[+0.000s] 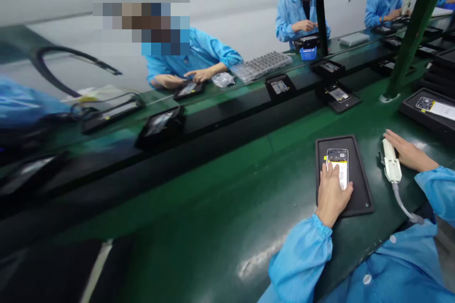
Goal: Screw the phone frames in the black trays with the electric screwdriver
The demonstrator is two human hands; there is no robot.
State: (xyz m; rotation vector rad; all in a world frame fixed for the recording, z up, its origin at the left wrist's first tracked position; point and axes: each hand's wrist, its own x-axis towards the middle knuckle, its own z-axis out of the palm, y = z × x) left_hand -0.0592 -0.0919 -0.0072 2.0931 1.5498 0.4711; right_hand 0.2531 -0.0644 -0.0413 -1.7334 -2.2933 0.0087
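A smartphone [341,166] without its back cover lies in a black tray [359,199]; its dark upper board, white battery area and a yellow tab on the left edge show. My left hand [332,194] spans the phone's lower half, fingers on its face and left side, thumb at the right edge. To the right of the tray is a white hand-held tool [392,163] with a thin tip, a dark lever and a grey cable. My right hand [408,151] rests alongside it, fingers stretched out towards the tip; its thumb is hidden.
Trays with opened phones line the dark conveyor [220,125] beyond the green bench [213,199]. Another phone tray [426,118] sits at the right beside stacked trays. A green post [408,38] rises there. Across the line, several people in blue smocks work; a clear compartment tray [265,66] stands between two.
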